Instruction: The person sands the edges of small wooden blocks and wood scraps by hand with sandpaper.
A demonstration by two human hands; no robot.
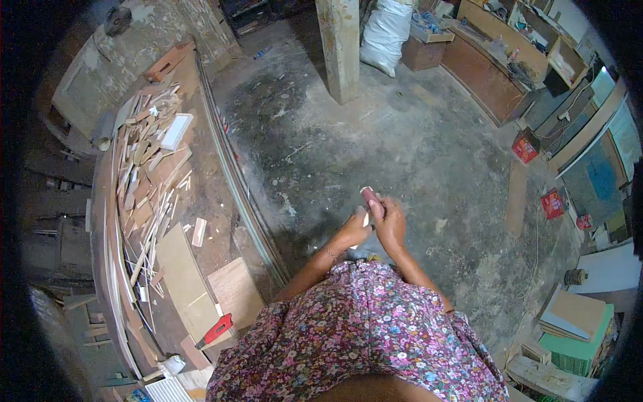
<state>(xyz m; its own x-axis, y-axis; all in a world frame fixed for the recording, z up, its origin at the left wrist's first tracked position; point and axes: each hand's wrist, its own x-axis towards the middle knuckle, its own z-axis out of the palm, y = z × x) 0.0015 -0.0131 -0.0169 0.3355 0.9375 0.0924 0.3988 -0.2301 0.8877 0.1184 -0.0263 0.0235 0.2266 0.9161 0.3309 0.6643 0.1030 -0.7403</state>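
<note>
Both hands are close together in front of the flowered garment, over the concrete floor. My right hand is closed round a reddish-brown, roll-like piece with a pale edge at its top end. Just to its left, my left hand is closed on a thin pale strip, whose lower end shows beneath the fingers. A thin bracelet circles the left wrist. What the strip and the brown piece are is too small to tell.
On the left a long workbench bears wood offcuts, flat boards and a red tool. A post and white sack stand ahead. Red boxes and stacked panels are at right.
</note>
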